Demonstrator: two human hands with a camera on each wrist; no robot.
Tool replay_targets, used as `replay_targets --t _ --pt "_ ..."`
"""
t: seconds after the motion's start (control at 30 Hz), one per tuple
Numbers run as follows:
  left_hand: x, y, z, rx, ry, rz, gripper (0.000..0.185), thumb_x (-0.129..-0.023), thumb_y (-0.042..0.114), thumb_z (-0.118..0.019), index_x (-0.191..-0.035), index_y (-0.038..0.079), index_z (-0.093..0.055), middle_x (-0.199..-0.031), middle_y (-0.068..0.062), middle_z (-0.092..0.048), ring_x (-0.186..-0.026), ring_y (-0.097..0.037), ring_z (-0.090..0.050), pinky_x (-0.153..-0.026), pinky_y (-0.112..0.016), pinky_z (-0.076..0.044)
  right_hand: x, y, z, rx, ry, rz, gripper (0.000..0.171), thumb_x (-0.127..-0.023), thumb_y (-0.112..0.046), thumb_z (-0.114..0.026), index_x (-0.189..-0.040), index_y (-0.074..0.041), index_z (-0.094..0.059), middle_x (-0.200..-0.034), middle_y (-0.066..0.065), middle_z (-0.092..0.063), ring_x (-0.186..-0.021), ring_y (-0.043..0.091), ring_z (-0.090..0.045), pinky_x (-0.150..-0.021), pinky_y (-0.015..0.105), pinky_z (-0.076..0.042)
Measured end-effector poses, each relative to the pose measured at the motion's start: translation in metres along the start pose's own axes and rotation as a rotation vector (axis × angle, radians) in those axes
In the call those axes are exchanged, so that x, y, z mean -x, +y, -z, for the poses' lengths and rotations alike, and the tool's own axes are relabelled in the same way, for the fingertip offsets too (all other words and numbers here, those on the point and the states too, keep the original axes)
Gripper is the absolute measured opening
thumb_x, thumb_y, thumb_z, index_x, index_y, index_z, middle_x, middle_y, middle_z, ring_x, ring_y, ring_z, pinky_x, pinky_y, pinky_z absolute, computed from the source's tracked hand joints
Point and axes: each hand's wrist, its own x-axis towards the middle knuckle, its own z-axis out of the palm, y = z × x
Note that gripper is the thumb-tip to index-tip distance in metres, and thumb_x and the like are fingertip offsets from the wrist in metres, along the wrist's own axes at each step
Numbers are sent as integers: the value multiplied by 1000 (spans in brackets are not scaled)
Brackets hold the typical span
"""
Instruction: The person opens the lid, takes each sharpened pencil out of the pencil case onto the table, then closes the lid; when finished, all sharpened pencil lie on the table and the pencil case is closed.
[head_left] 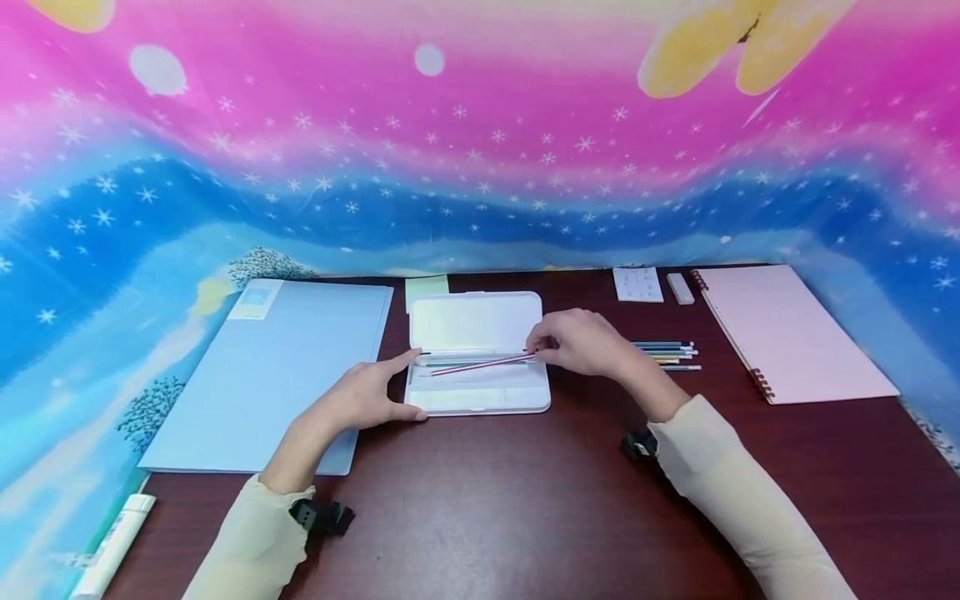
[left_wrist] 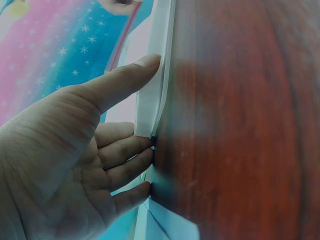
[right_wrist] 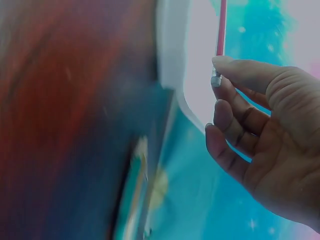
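Right hand (head_left: 581, 342) fingers pinch pink pencil (head_left: 480, 365) over open white case (head_left: 477, 402); left hand (head_left: 367, 398) fingers relaxed, bracing case edge.

I log: blue folder (head_left: 277, 375) left; pink spiral notebook (head_left: 791, 333) right; white eraser (head_left: 680, 288), green sticky note (head_left: 426, 289) at back; glue stick (head_left: 112, 546) near left edge.

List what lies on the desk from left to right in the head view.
White tube → blue folder → left hand → white pencil case → right hand holding a red pencil → loose pencils → pink notebook.
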Motion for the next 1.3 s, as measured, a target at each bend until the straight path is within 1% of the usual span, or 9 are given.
replay_targets --t 0.2,0.33,0.53,0.63,0.77,0.9,1.03,1.2,1.3 --pt "-1 0 1 -5 -8 -8 103 -79 61 -79 -161 18 -32 -150 -18 -54 -135 -39 -53 -106 -57 -45 19 23 18 -58 70 -13 7 -91 -21 -77 -96 -25 -80 -95 -8 -73 -80 11 -60 -76 35 -50" --pt "-1 0 1 -5 -4 -8 103 -79 60 -80 -161 19 -32 -150 -18 -53 -135 -39 -53 -107 -57 -45 35 41 29 -103 99 -28 10 -92 -16 -75 -98 -22 -80 -97 -6 -74 -84 13 -63 -79 37 -51" --pt "-2 0 2 -3 -3 -9 103 -79 59 -80 -161 20 -32 -151 -17 -53 -136 -39 -53 -107 -57 -45 61 68 37 -112 120 -71 15 -92 -11 -74 -99 -23 -80 -102 -3 -76 -92 15 -66 -81 39 -53" --pt "-2 1 2 -2 -1 -10 102 -79 59 -80 -161 19 -32 -151 -17 -53 -136 -39 -53 -107 -57 -45 74 79 39 -103 121 -108 16 -92 -12 -74 -100 -25 -80 -105 -3 -76 -91 15 -66 -79 37 -51" --pt "-2 1 2 0 -3 -14 102 -79 58 -80 -161 20 -32 -151 -16 -53 -135 -38 -53 -107 -56 -46 92 90 40 -105 130 -160 15 -92 -13 -75 -100 -24 -81 -104 -2 -77 -90 15 -67 -77 35 -52" --pt "-1 1 1 -2 -5 -13 102 -79 59 -80 -161 20 -32 -150 -17 -54 -135 -39 -54 -107 -57 -46 107 101 39 -123 112 -215 13 -92 -13 -75 -100 -20 -82 -102 1 -77 -87 15 -68 -74 33 -53" --pt "1 1 1 1 -3 -14 103 -79 59 -79 -161 19 -32 -150 -18 -54 -135 -40 -54 -106 -57 -46 120 112 37 -100 104 -249 14 -91 -11 -75 -97 -21 -82 -101 3 -78 -86 14 -67 -71 31 -52" --pt "1 0 1 7 -4 -12 102 -79 58 -80 -161 19 -32 -150 -19 -54 -135 -40 -53 -106 -58 -46 133 124 36 -73 102 -274 16 -90 -11 -75 -94 -25 -83 -99 0 -77 -88 16 -69 -74 32 -53" --pt "1 1 1 10 -1 -9 102 -79 58 -80 -161 20 -32 -150 -19 -54 -135 -40 -53 -106 -58 -46 140 129 35 -67 101 -290 17 -90 -11 -76 -92 -27 -83 -98 -2 -78 -92 19 -70 -80 36 -54"
